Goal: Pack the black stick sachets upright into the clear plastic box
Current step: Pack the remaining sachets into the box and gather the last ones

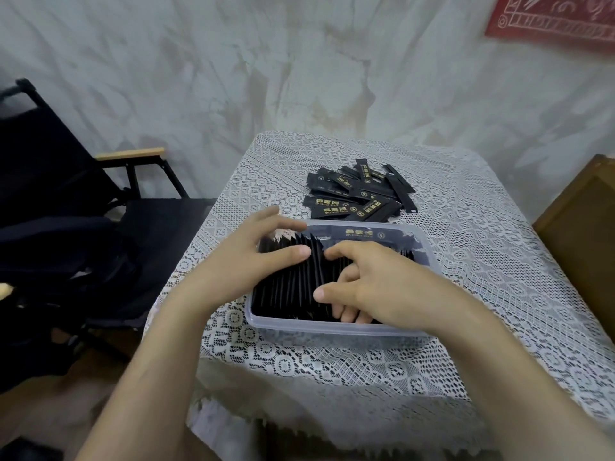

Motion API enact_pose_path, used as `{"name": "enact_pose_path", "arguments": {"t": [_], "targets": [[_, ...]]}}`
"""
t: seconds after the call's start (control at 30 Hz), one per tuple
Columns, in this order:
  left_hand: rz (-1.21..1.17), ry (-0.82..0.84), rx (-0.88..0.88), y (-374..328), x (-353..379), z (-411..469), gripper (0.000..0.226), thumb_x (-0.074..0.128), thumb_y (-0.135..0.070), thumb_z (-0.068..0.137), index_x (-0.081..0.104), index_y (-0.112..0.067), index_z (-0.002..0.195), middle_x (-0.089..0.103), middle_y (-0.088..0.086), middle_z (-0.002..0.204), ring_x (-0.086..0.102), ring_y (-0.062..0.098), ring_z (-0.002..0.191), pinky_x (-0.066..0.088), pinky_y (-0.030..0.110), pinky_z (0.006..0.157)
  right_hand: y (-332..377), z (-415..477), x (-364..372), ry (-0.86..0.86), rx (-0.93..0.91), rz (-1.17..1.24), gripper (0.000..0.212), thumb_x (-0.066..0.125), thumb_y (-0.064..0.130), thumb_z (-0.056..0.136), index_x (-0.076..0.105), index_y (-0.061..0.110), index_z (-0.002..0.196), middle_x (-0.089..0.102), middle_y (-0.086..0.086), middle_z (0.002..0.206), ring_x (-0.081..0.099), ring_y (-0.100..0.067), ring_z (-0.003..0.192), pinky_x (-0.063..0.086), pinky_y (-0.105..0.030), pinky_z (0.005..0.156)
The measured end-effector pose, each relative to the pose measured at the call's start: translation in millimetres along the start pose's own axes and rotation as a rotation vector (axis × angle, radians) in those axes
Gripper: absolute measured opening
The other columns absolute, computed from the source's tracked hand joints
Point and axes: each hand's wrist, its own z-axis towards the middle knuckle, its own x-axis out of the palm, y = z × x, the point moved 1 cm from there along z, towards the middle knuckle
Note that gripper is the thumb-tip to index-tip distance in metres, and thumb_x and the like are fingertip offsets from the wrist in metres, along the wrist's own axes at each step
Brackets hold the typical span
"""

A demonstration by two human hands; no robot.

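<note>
1. At far left a black folding chair (pixel 66 194) with a wooden armrest stands beside the tabletop (pixel 482 261), which wears a white lace cloth.
2. Your left hand (pixel 246 257) rests over the left end of the clear plastic box (pixel 332 327), fingers spread and loose, thumb tip on the sachet tops, clasping nothing.
3. The packed sachets (pixel 289 287) stand on edge in a tight row inside the box.
4. Your right hand (pixel 369 284) is down among them, fingers curled and tucked between sachets; whether it pinches one, you cannot tell.
5. Behind the box, loose sachets (pixel 359 191) lie flat in a heap on the cloth.
</note>
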Motion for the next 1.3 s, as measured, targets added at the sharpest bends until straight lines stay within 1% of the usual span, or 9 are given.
{"name": "enact_pose_path", "arguments": {"t": [0.23,0.53,0.63,0.73,0.9,1.0,1.1,1.2,1.3], "targets": [[0.079,0.013,0.026,5,0,7,0.046,0.073,-0.065,0.07,0.066,-0.055,0.115,0.037,-0.019,0.152,0.032,-0.004,0.14,0.03,0.037,0.115,-4,1,-2,-0.007,0.003,0.02,0.055,0.072,0.031,0.094,0.047,0.02,0.142,0.075,-0.002,0.081,0.075,-0.017,0.072,0.063,-0.032,0.068],[0.155,-0.017,-0.006,-5,9,21,0.042,0.075,-0.073,0.064,0.071,-0.05,0.099,0.042,-0.022,0.14,0.048,-0.008,0.118,0.04,0.029,0.103,-10,3,-4,-0.004,-0.046,0.0,0.054,0.07,0.032,0.094,0.048,0.024,0.143,0.075,0.0,0.086,0.076,-0.017,0.075,0.064,-0.043,0.077],[0.158,-0.021,-0.002,-5,11,21,0.045,0.076,-0.076,0.064,0.072,-0.05,0.1,0.042,-0.026,0.135,0.048,-0.022,0.103,0.037,0.017,0.089,-10,2,-3,-0.003,-0.08,-0.032,0.05,0.069,0.033,0.095,0.051,0.027,0.141,0.075,0.002,0.087,0.075,-0.015,0.073,0.064,-0.04,0.075],[0.184,-0.044,0.009,-3,13,23,0.04,0.076,-0.075,0.064,0.072,-0.052,0.097,0.044,-0.026,0.134,0.044,-0.02,0.111,0.037,0.026,0.094,-12,2,-5,-0.011,-0.094,-0.015,0.045,0.067,0.032,0.097,0.054,0.029,0.14,0.075,0.003,0.086,0.074,-0.012,0.071,0.061,-0.029,0.065],[0.165,-0.059,0.026,3,12,26,0.051,0.065,-0.079,0.054,0.072,-0.054,0.097,0.045,-0.028,0.128,0.044,-0.007,0.122,0.032,0.029,0.101,-20,-5,-46,-0.259,-0.055,0.036,0.009,0.066,0.034,0.097,0.069,0.026,0.098,0.071,0.003,0.069,0.064,-0.009,0.057,0.048,-0.025,0.05],[0.174,-0.063,0.023,3,12,25,0.051,0.065,-0.08,0.055,0.072,-0.054,0.098,0.044,-0.03,0.128,0.045,-0.001,0.124,0.032,0.031,0.101,-45,-13,-80,-0.507,0.157,-0.345,0.027,0.061,0.056,0.091,0.06,0.03,0.094,0.07,0.004,0.077,0.067,-0.02,0.076,0.044,-0.032,0.064],[0.175,-0.069,0.018,3,13,25,0.052,0.064,-0.081,0.054,0.071,-0.053,0.098,0.044,-0.03,0.128,0.046,0.003,0.125,0.033,0.034,0.104,-65,-18,-87,-0.364,0.304,-0.335,0.033,0.057,0.06,0.093,0.053,0.028,0.1,0.073,-0.004,0.078,0.07,-0.024,0.069,0.053,-0.039,0.066],[0.17,-0.082,0.015,3,12,24,0.053,0.064,-0.081,0.054,0.071,-0.052,0.098,0.045,-0.03,0.126,0.05,0.002,0.12,0.037,0.034,0.103,-69,-11,-80,-0.267,0.161,-0.198,0.022,0.053,0.04,0.102,0.061,0.019,0.1,0.076,-0.015,0.082,0.07,-0.021,0.057,0.061,-0.052,0.068],[0.15,-0.113,0.002,3,8,22,0.053,0.064,-0.08,0.053,0.072,-0.051,0.097,0.048,-0.026,0.124,0.051,-0.003,0.114,0.038,0.023,0.093,-69,4,-78,-0.375,0.051,-0.24,0.03,0.051,0.038,0.104,0.066,0.013,0.095,0.075,-0.013,0.081,0.066,-0.019,0.056,0.055,-0.036,0.066]]}}
